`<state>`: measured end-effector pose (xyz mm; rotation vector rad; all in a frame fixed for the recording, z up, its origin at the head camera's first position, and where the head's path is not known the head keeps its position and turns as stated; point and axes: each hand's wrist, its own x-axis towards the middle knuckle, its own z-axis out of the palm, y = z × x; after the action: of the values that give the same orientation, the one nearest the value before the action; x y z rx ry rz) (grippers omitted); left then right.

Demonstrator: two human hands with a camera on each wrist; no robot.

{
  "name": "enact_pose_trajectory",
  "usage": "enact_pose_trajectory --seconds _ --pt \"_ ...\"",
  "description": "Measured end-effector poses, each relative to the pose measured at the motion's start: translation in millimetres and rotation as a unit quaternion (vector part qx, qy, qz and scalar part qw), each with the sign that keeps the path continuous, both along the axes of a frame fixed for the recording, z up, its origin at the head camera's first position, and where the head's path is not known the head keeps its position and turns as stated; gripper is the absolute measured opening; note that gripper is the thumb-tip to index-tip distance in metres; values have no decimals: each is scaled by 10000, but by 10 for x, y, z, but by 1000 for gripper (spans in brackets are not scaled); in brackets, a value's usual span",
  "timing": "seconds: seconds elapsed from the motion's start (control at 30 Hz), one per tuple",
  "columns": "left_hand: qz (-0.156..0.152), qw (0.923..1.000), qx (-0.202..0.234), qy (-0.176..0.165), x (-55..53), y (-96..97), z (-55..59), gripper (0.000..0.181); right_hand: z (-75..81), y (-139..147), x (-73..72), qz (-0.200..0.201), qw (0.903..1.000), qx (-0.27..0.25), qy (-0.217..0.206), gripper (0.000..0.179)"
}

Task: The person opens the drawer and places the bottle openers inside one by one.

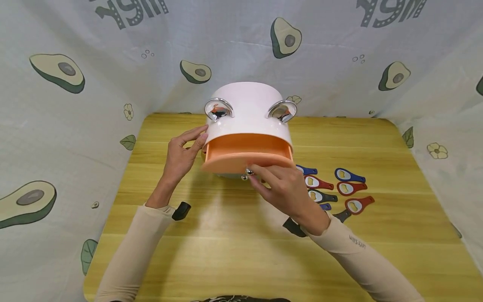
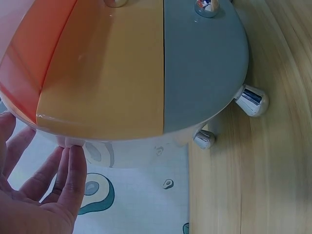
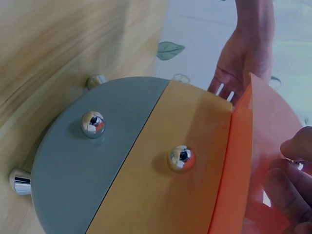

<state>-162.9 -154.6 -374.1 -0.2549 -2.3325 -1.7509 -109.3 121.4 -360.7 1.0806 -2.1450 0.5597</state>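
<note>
A white rounded cabinet [image 1: 249, 100] with two shiny silver ears stands on the table, its orange top drawer [image 1: 230, 161] pulled partway out. My right hand [image 1: 284, 186] pinches the round silver knob [image 1: 249, 171] of that drawer between thumb and fingers. Against the cabinet's left side, my left hand [image 1: 179, 157] rests its extended fingertips. Below the orange drawer, the wrist views show a yellow drawer [image 2: 107, 73] and a grey drawer [image 3: 107, 161], both flush, each with a silver ball knob. No contents show in the visible part of the orange drawer.
Several bottle openers with blue, red and black handles lie right of the cabinet, among them a red one [image 1: 358, 204] and a blue one [image 1: 350, 175]. Short silver feet [image 2: 252, 101] hold the cabinet up. An avocado-print cloth [image 1: 234, 46] hangs behind the wooden table [image 1: 226, 251].
</note>
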Motion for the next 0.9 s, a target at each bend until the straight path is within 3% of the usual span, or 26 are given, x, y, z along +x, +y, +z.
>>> enact_pose_trajectory --seconds 0.67,0.9 --pt "51 10000 -12 32 8 10 -3 31 7 -35 265 143 9997 -172 101 34" --pt "29 10000 -5 64 8 5 -10 31 -23 -35 322 184 9989 -284 316 30"
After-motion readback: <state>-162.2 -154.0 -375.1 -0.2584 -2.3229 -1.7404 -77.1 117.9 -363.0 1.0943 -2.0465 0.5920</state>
